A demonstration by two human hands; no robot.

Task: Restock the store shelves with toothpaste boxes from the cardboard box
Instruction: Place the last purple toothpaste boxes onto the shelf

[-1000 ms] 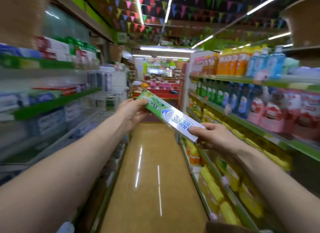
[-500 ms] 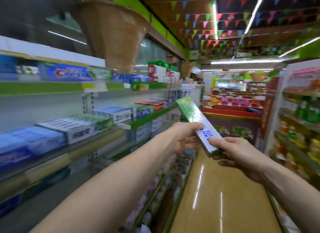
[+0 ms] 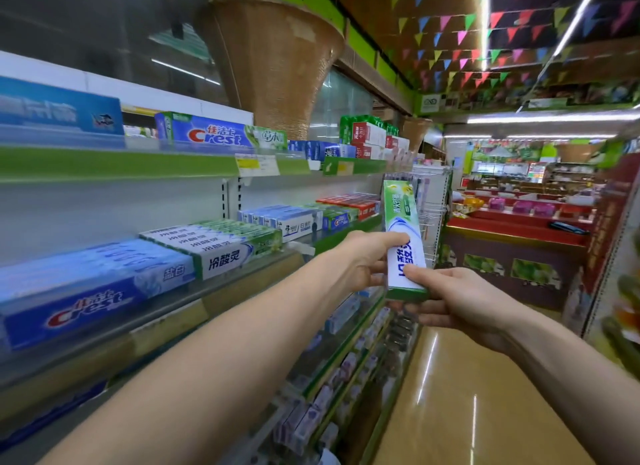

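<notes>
- Toothpaste box [image 3: 401, 229], slanted a second ago, stands nearly upright, left hand [image 3: 365, 262] and right hand [image 3: 460, 303] clamped on its lower end.
- Matching stack [image 3: 221, 246] lies left of my fingers; shelving comes next, I judge.

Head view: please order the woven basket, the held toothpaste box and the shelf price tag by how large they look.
1. woven basket, largest.
2. held toothpaste box, though it is nearer the camera.
3. price tag, smallest.

Left hand [image 3: 367, 262], right hand [image 3: 462, 302] — two; toothpaste box [image 3: 401, 219] — one (held).
</notes>
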